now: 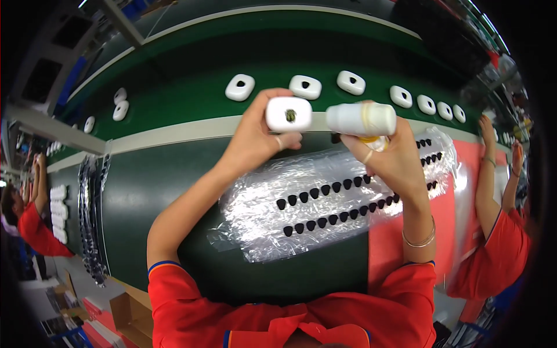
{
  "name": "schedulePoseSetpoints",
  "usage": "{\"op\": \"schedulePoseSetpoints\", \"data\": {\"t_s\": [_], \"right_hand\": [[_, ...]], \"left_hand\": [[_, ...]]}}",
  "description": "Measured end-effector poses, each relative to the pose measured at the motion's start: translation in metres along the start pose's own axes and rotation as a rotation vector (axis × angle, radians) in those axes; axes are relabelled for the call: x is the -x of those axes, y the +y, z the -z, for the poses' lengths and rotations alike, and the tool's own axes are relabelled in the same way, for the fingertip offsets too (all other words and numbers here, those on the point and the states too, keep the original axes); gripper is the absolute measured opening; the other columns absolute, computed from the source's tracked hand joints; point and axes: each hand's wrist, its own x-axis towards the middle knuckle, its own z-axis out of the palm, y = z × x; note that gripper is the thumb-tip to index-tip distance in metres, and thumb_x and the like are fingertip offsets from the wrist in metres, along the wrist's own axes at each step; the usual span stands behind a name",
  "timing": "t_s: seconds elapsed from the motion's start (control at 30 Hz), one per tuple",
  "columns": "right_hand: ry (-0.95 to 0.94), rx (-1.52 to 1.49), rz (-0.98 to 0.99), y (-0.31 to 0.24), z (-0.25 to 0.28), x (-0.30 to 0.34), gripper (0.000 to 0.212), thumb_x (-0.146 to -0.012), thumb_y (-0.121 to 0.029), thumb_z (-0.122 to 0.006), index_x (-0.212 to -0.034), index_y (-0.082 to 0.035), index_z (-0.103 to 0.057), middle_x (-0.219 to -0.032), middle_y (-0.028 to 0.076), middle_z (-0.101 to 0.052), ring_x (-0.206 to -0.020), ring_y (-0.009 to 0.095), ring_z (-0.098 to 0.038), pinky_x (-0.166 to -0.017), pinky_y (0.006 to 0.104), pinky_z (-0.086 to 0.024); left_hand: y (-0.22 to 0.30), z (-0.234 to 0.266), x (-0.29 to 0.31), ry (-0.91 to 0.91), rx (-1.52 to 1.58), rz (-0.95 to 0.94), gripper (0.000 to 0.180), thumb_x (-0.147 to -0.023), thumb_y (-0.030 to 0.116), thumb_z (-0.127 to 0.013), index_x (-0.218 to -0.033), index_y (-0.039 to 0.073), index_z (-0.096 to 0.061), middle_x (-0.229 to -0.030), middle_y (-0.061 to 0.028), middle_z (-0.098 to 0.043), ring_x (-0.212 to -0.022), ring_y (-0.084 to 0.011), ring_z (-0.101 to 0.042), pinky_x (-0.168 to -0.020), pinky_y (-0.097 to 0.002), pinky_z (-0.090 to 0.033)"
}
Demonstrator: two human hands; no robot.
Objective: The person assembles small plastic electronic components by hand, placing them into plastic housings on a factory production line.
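My left hand (255,124) grips a white rounded plastic housing (277,119) between thumb and fingers. A hole in its face shows something greenish inside. Just to the right, my right hand (401,161) is wrapped round a white squeeze bottle (348,119) that lies tilted nearly level, its narrower end toward the housing and apart from it. Something yellow shows below the bottle, at my fingers. Under my right forearm, rows of small black rounded pieces (315,193) lie on a crinkled clear plastic sheet (255,200).
Beyond the pale rail (197,132), a green belt (185,87) carries several white housings (239,87) with black centres. A red mat (386,255) lies at right. Co-workers in red sit at left (43,229) and right (493,255). Dark strips (91,220) hang at left.
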Motion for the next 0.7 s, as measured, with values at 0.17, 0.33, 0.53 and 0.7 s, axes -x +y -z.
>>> {"op": "schedulePoseSetpoints", "data": {"t_s": [0.17, 0.33, 0.53, 0.7], "right_hand": [[-0.020, 0.071, 0.074, 0.009, -0.003, -0.003, 0.021, -0.069, -0.003, -0.064, -0.088, 0.003, -0.057, -0.092, 0.005, -0.053, -0.083, 0.012, -0.055, -0.073, 0.0248, -0.044], [-0.099, 0.146, 0.073, 0.012, -0.004, 0.000, 0.021, -0.069, -0.002, -0.064, -0.088, 0.003, -0.058, -0.090, 0.006, -0.053, -0.079, 0.017, -0.056, -0.071, 0.0271, -0.045], [-0.122, 0.212, 0.043, 0.012, -0.007, 0.001, 0.029, -0.069, -0.002, -0.064, -0.096, 0.001, -0.054, -0.094, 0.008, -0.053, -0.084, 0.018, -0.056, -0.071, 0.0281, -0.045], [0.067, 0.043, 0.066, 0.009, -0.014, 0.002, 0.040, -0.072, -0.006, -0.066, -0.107, 0.000, -0.047, -0.097, 0.011, -0.056, -0.090, 0.017, -0.057, -0.076, 0.0287, -0.047]], "left_hand": [[0.000, -0.038, 0.012, -0.111, 0.085, -0.003, 0.057, -0.069, -0.013, -0.059, -0.117, 0.006, -0.034, -0.107, -0.0088, -0.048, -0.097, -0.0187, -0.054, -0.075, -0.0294, -0.053], [0.003, -0.041, 0.014, -0.133, 0.108, 0.078, 0.056, -0.072, -0.010, -0.059, -0.118, 0.006, -0.033, -0.107, -0.0091, -0.049, -0.091, -0.0186, -0.058, -0.067, -0.0278, -0.055], [-0.001, -0.035, 0.014, -0.196, 0.091, 0.038, 0.058, -0.074, -0.002, -0.064, -0.122, 0.005, -0.032, -0.104, -0.0112, -0.053, -0.083, -0.0198, -0.061, -0.059, -0.0280, -0.055], [0.003, -0.027, 0.009, -0.193, 0.104, 0.144, 0.047, -0.077, 0.001, -0.062, -0.116, 0.005, -0.035, -0.085, -0.0087, -0.056, -0.061, -0.0141, -0.060, -0.048, -0.0231, -0.050]]}}
